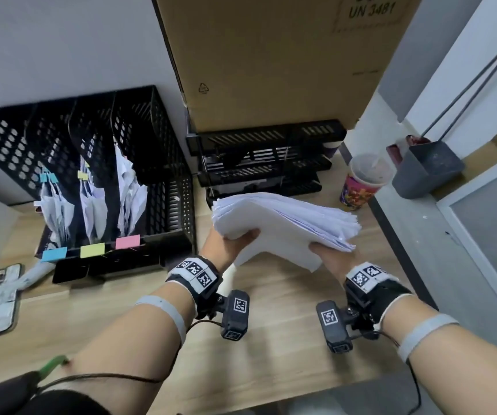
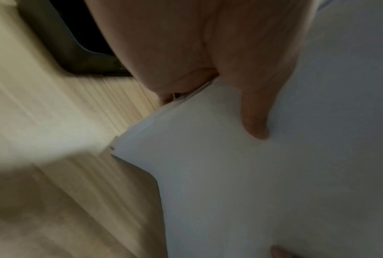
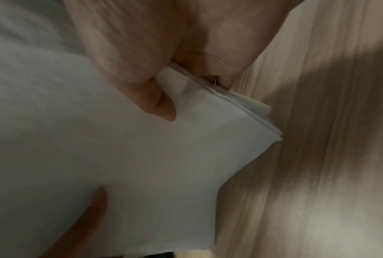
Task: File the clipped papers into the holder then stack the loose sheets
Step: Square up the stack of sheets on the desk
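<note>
A thick stack of loose sheets [image 1: 283, 223] is held above the desk [image 1: 271, 324], gripped at its near edge by both hands. The left hand [image 1: 229, 244] is clamped on the near-left corner and the right hand [image 1: 328, 259] on the near-right part, thumbs on top and fingers underneath, so the stack is carried from two sides and kept from sagging or fanning apart. In the left wrist view the thumb [image 2: 254, 111] is seen pressed flat on the top sheet; in the right wrist view the other thumb [image 3: 146, 90] is likewise pressed down near a corner where the sheet edges are slightly stepped. The edges are not yet squared, which is probably why the stack is lifted: it can be tapped or settled into alignment.

To the left of the left hand, the holder [image 1: 97, 175] stands with clipped papers [image 1: 91, 199] already in its slots, each marked by a coloured tab. The filing part thus appears done. Just beyond the hands a tray rack [image 1: 265, 163] sits, and a cup [image 1: 364, 181] stands beyond the right hand.
</note>
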The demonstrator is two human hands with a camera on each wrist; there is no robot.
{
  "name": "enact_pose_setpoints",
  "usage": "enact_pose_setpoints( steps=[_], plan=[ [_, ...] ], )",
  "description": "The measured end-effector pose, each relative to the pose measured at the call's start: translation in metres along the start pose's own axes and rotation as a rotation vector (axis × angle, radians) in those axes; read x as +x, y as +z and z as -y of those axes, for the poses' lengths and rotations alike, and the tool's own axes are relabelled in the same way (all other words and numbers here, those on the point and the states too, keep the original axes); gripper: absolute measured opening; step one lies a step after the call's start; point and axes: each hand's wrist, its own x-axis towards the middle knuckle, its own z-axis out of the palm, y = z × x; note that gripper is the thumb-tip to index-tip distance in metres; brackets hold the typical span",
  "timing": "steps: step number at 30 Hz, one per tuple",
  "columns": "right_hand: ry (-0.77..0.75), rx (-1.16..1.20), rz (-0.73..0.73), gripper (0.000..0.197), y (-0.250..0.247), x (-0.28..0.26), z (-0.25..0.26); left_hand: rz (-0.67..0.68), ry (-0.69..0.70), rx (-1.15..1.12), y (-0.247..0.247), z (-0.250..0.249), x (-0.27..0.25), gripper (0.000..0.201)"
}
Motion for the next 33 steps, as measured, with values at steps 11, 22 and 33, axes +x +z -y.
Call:
enact_pose_setpoints(
  steps=[11, 22, 33],
  plan=[
    [-0.036, -0.207, 0.441, 0.057, -0.010, -0.018, 0.052, 0.080, 0.036, -0.120, -0.043, -0.043, 0.010, 0.035],
    [-0.343, -0.209, 0.280, 0.029, 0.036, -0.032, 0.155, -0.170, -0.008, 0.268, -0.146, -0.065, 0.024, 0.059],
    [-0.260, -0.392, 0.133, 0.022, 0.131, -0.050, 0.228, -0.123, 0.131, 0.413, -0.225, -0.029, 0.036, 0.056]
  ],
)
